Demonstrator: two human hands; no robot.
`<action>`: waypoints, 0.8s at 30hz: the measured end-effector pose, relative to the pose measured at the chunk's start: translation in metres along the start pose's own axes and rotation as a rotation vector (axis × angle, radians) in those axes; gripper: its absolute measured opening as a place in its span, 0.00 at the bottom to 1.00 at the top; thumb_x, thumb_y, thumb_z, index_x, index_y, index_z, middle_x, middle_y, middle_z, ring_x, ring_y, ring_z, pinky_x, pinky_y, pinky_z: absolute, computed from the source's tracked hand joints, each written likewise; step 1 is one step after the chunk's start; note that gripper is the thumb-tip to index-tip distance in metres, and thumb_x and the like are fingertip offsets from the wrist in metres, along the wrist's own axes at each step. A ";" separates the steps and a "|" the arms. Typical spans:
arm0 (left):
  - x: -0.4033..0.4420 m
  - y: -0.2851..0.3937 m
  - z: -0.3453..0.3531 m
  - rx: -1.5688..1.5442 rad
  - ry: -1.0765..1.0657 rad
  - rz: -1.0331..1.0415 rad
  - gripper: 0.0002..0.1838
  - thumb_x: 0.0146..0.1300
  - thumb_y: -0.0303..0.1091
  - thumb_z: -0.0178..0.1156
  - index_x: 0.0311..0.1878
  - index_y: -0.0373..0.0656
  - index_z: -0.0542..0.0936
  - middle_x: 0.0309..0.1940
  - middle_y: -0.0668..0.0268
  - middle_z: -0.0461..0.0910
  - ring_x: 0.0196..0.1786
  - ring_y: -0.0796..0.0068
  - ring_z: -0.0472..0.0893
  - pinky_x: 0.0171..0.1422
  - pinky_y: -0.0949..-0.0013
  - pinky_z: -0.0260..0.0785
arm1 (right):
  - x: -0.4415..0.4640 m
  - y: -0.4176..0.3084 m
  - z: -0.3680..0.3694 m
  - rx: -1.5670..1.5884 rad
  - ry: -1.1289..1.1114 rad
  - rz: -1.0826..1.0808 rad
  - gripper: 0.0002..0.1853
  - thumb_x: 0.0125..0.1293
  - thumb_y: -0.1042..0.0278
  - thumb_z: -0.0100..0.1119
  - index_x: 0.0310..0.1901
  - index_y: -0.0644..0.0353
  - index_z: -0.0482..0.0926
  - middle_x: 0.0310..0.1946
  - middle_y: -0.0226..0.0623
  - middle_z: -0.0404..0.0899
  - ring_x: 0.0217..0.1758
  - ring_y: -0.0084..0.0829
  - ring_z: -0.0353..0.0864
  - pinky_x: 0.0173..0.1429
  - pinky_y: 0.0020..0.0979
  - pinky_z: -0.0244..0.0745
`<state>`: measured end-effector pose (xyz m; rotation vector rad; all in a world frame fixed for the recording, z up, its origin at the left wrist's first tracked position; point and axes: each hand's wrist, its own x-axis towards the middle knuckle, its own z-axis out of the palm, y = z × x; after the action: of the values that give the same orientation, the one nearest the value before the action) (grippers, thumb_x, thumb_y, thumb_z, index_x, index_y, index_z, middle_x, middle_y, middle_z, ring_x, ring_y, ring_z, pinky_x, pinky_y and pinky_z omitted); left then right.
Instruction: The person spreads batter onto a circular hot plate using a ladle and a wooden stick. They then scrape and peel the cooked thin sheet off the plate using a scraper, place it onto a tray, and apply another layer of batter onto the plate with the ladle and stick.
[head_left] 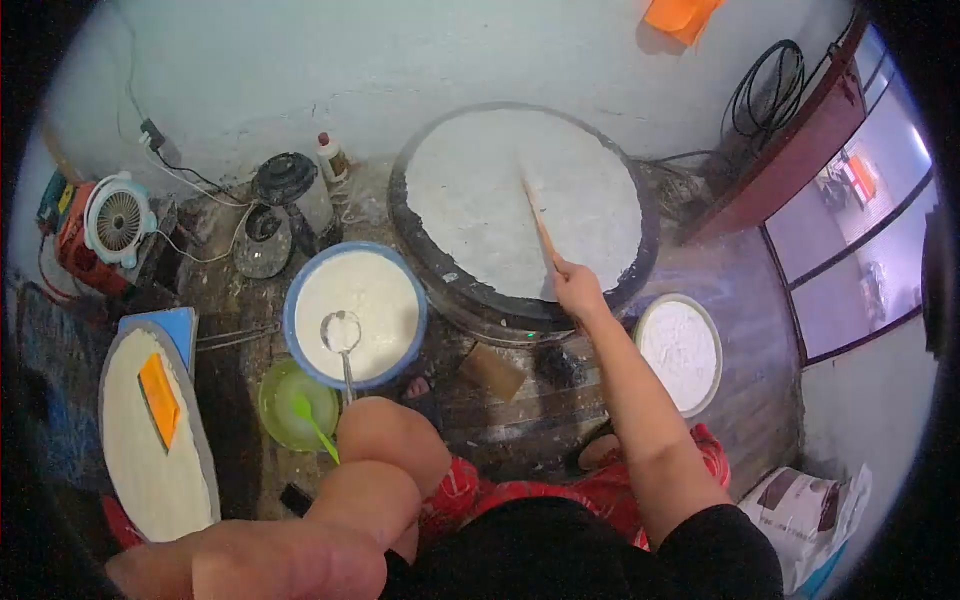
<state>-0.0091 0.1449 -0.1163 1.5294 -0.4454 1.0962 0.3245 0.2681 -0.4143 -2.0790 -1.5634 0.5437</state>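
Observation:
My right hand (578, 290) is closed round the handle of a thin wooden spreader (538, 220), whose far end lies over the pale batter sheet (480, 190) on a large round black griddle (402, 215). The sheet covers most of the griddle. Left of it, a blue-rimmed basin (420, 322) holds white batter, with a metal ladle (342, 335) resting in it. The ladle's handle runs down to my bent left knee. My left arm (250, 565) reaches out at the lower left; its hand is not clearly visible.
A white-filled bowl (680, 355) stands right of the griddle. A green bowl (275, 405) with a green spoon is below the basin. At left are a stack of pale sheets (140, 450) bearing an orange scraper (160, 395), and a fan (120, 220). A bag (800, 520) stands lower right.

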 end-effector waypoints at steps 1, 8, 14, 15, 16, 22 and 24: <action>-0.002 -0.006 0.006 0.002 -0.001 0.001 0.10 0.54 0.22 0.54 0.30 0.49 0.83 0.41 0.74 0.77 0.49 0.82 0.69 0.58 0.74 0.60 | -0.003 0.006 -0.004 0.275 -0.103 0.108 0.18 0.59 0.65 0.46 0.52 0.56 0.72 0.27 0.45 0.77 0.24 0.33 0.75 0.31 0.31 0.72; -0.008 -0.011 0.019 -0.068 0.258 -0.001 0.09 0.55 0.26 0.55 0.34 0.53 0.82 0.45 0.80 0.72 0.51 0.80 0.65 0.67 0.62 0.47 | -0.029 0.033 -0.038 1.185 -0.041 0.595 0.22 0.65 0.68 0.39 0.61 0.45 0.61 0.21 0.28 0.67 0.17 0.17 0.59 0.16 0.19 0.57; -0.031 -0.014 0.018 -0.136 0.196 0.290 0.11 0.56 0.28 0.54 0.38 0.57 0.82 0.49 0.81 0.68 0.50 0.80 0.66 0.66 0.59 0.46 | -0.005 0.036 -0.019 -0.073 0.247 -0.073 0.17 0.59 0.66 0.44 0.51 0.52 0.73 0.29 0.49 0.77 0.27 0.41 0.77 0.34 0.36 0.72; -0.032 -0.013 0.020 -0.175 0.253 0.267 0.12 0.56 0.28 0.55 0.38 0.58 0.81 0.49 0.80 0.68 0.50 0.80 0.66 0.66 0.59 0.46 | -0.007 0.017 -0.028 -0.151 0.082 0.085 0.17 0.56 0.65 0.46 0.48 0.55 0.74 0.32 0.55 0.75 0.37 0.48 0.77 0.44 0.39 0.70; -0.032 -0.014 0.020 -0.177 0.251 0.263 0.12 0.56 0.28 0.55 0.38 0.58 0.81 0.49 0.80 0.68 0.50 0.80 0.66 0.66 0.59 0.46 | -0.007 0.012 -0.022 -0.148 0.082 0.089 0.17 0.56 0.65 0.46 0.48 0.55 0.74 0.32 0.55 0.75 0.37 0.48 0.77 0.44 0.39 0.70; -0.034 -0.016 0.019 -0.132 0.213 0.308 0.12 0.56 0.29 0.54 0.40 0.58 0.81 0.50 0.80 0.68 0.52 0.78 0.64 0.65 0.58 0.48 | -0.030 0.010 -0.013 0.108 0.079 0.051 0.17 0.57 0.65 0.48 0.49 0.55 0.74 0.31 0.49 0.77 0.34 0.43 0.78 0.38 0.38 0.72; -0.035 -0.016 0.018 -0.114 0.201 0.324 0.12 0.57 0.29 0.53 0.40 0.58 0.81 0.50 0.80 0.68 0.52 0.78 0.64 0.65 0.58 0.49 | -0.031 0.030 -0.027 0.340 -0.049 0.191 0.18 0.58 0.66 0.49 0.51 0.55 0.73 0.37 0.46 0.78 0.34 0.36 0.79 0.39 0.33 0.72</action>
<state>-0.0065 0.1231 -0.1529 1.2589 -0.6199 1.4348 0.3552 0.2272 -0.4095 -1.9711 -1.2041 0.8697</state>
